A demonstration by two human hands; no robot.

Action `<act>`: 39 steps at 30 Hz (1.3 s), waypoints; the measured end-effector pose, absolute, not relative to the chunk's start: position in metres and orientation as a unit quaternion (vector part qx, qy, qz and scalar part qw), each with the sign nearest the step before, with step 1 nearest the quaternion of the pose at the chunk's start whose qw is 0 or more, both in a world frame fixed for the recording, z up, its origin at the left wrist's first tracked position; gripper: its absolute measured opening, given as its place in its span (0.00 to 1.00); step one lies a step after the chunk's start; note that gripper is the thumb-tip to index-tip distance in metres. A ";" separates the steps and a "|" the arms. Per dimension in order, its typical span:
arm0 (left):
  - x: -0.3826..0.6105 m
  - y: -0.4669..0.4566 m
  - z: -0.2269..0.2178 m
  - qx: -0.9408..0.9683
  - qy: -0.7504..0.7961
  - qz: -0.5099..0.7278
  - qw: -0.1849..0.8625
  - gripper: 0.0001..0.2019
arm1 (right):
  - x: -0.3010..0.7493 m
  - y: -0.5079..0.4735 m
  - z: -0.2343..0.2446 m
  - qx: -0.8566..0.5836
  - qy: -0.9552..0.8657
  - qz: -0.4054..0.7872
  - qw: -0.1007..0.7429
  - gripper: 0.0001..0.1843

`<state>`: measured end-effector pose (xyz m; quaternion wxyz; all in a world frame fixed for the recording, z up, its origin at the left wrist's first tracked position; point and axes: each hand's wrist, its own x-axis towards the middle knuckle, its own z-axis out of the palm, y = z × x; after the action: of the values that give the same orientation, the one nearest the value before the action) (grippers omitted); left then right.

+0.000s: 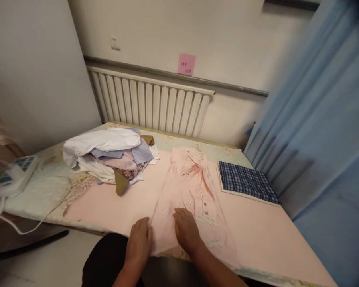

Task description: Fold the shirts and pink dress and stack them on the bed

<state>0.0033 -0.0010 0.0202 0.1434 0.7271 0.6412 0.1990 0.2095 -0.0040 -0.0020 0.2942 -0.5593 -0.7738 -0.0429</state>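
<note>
Pink garment [166, 215]: spread before you; smooth it lightly.
Left hand [140, 239]: at its left edge; grip unclear.
Right hand [186, 231]: over it; grip unclear.

I can see a left hand [139, 241] and a right hand [187, 231], both bare, the fingers [182, 215] rounded at the tips. Wrists [198, 249] and forearms [217, 268] are bare too, as far up as they show. The black patch [104, 257] low down, softly curved, may be a clothed knee; I can't be sure.

Unreadable handwriting [188, 71] on pink note [187, 58]
</note>
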 end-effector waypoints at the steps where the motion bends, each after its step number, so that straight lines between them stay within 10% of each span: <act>1: 0.006 0.006 0.023 0.727 0.646 0.186 0.143 0.18 | 0.209 -0.004 -0.002 -0.558 -0.773 -0.047 0.297 0.19; 39: 0.009 0.056 0.017 0.699 0.637 0.097 0.310 0.18 | 0.212 -0.003 0.001 -0.522 -0.767 -0.080 0.365 0.18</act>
<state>0.0093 0.0563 0.0173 0.3100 0.6992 0.6369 0.0971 0.2123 -0.0031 0.0008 0.3645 -0.5220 -0.7670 -0.0797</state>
